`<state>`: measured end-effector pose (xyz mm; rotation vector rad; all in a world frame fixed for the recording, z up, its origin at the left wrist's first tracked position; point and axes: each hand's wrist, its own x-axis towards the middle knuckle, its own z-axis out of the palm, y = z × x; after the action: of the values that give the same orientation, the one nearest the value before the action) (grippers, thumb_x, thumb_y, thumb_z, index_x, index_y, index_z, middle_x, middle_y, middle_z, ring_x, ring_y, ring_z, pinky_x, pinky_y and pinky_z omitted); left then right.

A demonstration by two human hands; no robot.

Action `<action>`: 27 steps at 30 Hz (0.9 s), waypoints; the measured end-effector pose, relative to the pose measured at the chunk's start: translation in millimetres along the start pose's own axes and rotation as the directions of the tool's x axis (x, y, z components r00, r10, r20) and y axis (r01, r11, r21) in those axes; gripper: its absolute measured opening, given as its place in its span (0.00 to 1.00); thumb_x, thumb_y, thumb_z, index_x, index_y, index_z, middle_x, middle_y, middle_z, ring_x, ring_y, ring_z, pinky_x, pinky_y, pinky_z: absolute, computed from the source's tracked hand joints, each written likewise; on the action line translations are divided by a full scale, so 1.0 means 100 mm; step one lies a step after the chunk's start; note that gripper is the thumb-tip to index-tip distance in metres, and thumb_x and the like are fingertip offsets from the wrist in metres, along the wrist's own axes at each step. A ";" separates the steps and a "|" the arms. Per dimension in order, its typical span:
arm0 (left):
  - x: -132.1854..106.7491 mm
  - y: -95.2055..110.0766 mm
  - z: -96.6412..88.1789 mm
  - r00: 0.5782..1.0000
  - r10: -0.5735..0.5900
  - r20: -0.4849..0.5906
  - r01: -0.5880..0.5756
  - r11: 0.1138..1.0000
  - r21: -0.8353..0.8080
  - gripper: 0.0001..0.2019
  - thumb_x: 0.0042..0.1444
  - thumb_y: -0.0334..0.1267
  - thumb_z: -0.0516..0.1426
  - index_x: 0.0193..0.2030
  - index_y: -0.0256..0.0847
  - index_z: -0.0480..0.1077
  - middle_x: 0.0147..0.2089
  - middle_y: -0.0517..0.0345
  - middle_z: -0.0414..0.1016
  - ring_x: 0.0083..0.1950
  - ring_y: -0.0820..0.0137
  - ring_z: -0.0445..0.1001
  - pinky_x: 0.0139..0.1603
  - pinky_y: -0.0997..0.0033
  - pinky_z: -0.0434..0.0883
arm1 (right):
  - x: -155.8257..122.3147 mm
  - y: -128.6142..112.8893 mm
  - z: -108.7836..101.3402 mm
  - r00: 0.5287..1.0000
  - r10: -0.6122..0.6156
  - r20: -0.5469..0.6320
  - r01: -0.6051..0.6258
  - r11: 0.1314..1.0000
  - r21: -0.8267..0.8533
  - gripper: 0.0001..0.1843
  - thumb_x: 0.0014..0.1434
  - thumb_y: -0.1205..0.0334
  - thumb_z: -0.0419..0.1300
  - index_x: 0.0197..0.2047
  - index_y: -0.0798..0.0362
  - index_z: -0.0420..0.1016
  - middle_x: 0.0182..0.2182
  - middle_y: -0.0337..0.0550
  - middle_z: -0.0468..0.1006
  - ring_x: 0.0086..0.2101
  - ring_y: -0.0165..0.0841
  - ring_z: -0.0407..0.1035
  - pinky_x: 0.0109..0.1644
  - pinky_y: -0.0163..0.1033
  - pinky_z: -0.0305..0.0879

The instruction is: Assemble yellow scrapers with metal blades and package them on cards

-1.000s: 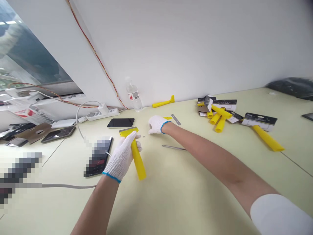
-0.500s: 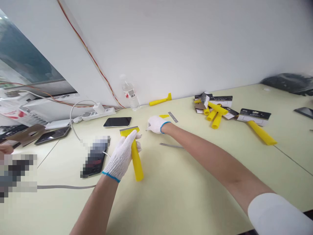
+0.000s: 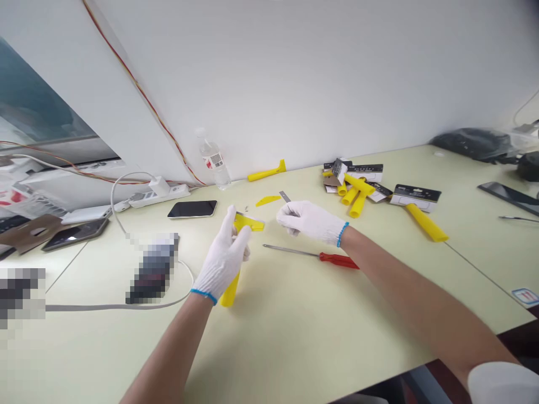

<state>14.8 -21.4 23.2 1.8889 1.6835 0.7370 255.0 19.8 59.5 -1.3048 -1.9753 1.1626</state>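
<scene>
My left hand (image 3: 223, 255), in a white knit glove, is closed around a yellow scraper (image 3: 251, 225), its head up and its handle pointing down toward me. To its right, my gloved right hand (image 3: 310, 220) has its fingers curled together; whether anything is between them is hidden. Just beyond those fingers lies a flat metal blade (image 3: 285, 196), partly covered by the hand. A loose yellow curved piece (image 3: 268, 200) rests left of the blade, with tiny metal bits (image 3: 246, 209), likely screws, nearby. Below the right hand lies a red-handled screwdriver (image 3: 337, 260).
Several yellow scrapers (image 3: 356, 196) with black-and-white cards are heaped at back right, another scraper (image 3: 267, 170) by the wall. A water bottle (image 3: 214, 163), a phone (image 3: 192, 209), a power strip (image 3: 162, 194) and a cable (image 3: 105, 307) are on the left.
My right hand has moved right and toward me, uncovering the yellow piece, tiny metal bits and the screwdriver's handle. My left hand has turned the scraper, so its head now points more to the right.
</scene>
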 end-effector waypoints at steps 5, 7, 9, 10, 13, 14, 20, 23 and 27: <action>-0.04 0.11 0.12 1.000 0.010 -0.022 -0.010 1.000 -0.003 0.42 0.68 0.44 0.51 0.82 0.37 0.36 0.33 0.62 0.67 0.31 0.73 0.70 0.34 0.72 0.69 | -0.12 0.01 0.18 0.990 -0.087 -0.113 0.073 0.990 -0.118 0.07 0.66 0.60 0.58 0.37 0.52 0.74 0.35 0.39 0.78 0.34 0.31 0.69 0.41 0.36 0.62; -0.05 0.14 0.14 1.000 0.005 -0.017 -0.006 1.000 -0.004 0.40 0.68 0.42 0.52 0.82 0.40 0.40 0.32 0.63 0.68 0.30 0.73 0.68 0.34 0.72 0.67 | -0.13 0.02 0.27 0.988 -0.116 -0.106 0.096 0.979 -0.178 0.07 0.67 0.62 0.58 0.36 0.52 0.74 0.36 0.39 0.78 0.35 0.31 0.69 0.41 0.36 0.61; -0.07 0.16 0.15 1.000 0.004 -0.008 -0.004 1.000 -0.005 0.39 0.67 0.41 0.52 0.82 0.42 0.42 0.33 0.62 0.69 0.31 0.72 0.68 0.34 0.72 0.67 | -0.15 0.03 0.36 0.985 -0.142 -0.096 0.115 0.963 -0.242 0.08 0.68 0.64 0.58 0.35 0.53 0.73 0.35 0.39 0.77 0.34 0.30 0.67 0.41 0.37 0.59; -0.08 0.17 0.16 1.000 0.006 -0.002 -0.006 1.000 -0.005 0.39 0.67 0.40 0.53 0.82 0.42 0.43 0.33 0.61 0.70 0.31 0.72 0.68 0.35 0.72 0.67 | -0.15 0.03 0.39 0.984 -0.155 -0.090 0.125 0.953 -0.276 0.09 0.68 0.64 0.58 0.34 0.53 0.72 0.34 0.39 0.75 0.34 0.30 0.66 0.40 0.37 0.59; -0.12 0.20 0.19 1.000 0.011 0.005 -0.011 1.000 0.005 0.40 0.66 0.40 0.53 0.82 0.43 0.43 0.36 0.60 0.72 0.34 0.71 0.69 0.38 0.71 0.66 | -0.16 0.05 0.46 0.982 -0.174 -0.076 0.134 0.920 -0.369 0.12 0.70 0.61 0.58 0.33 0.53 0.70 0.32 0.39 0.72 0.31 0.30 0.64 0.37 0.37 0.56; -0.13 0.21 0.20 1.000 0.011 0.004 -0.011 1.000 0.012 0.40 0.67 0.40 0.52 0.82 0.44 0.42 0.38 0.59 0.72 0.35 0.71 0.69 0.39 0.71 0.66 | -0.16 0.06 0.47 0.981 -0.177 -0.079 0.132 0.909 -0.395 0.13 0.70 0.59 0.58 0.33 0.53 0.70 0.32 0.39 0.72 0.30 0.30 0.63 0.36 0.38 0.55; -0.15 0.20 0.24 1.000 0.020 0.003 -0.020 1.000 0.023 0.39 0.67 0.40 0.52 0.82 0.48 0.42 0.42 0.59 0.72 0.37 0.71 0.70 0.42 0.70 0.66 | -0.16 0.09 0.51 0.973 -0.182 -0.140 0.117 0.919 -0.377 0.10 0.67 0.62 0.61 0.33 0.53 0.75 0.32 0.38 0.74 0.31 0.30 0.65 0.36 0.37 0.55; -0.15 0.20 0.24 1.000 0.012 0.002 -0.012 1.000 0.015 0.39 0.67 0.41 0.52 0.82 0.49 0.42 0.42 0.60 0.72 0.37 0.71 0.70 0.41 0.70 0.66 | -0.16 0.12 0.53 0.967 -0.193 -0.169 0.122 0.924 -0.362 0.08 0.67 0.64 0.61 0.34 0.53 0.76 0.33 0.39 0.76 0.33 0.30 0.67 0.38 0.37 0.56; -0.16 0.21 0.23 1.000 0.020 0.021 -0.021 1.000 0.016 0.39 0.67 0.41 0.52 0.82 0.46 0.42 0.41 0.59 0.72 0.37 0.71 0.69 0.42 0.70 0.66 | -0.16 0.16 0.54 0.968 -0.180 -0.175 0.113 0.935 -0.335 0.06 0.65 0.64 0.62 0.34 0.52 0.77 0.34 0.38 0.78 0.33 0.31 0.68 0.38 0.38 0.58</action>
<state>44.5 -39.8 19.7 1.9212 1.6648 0.7116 227.3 -12.3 19.3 -1.3426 -2.1274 0.6235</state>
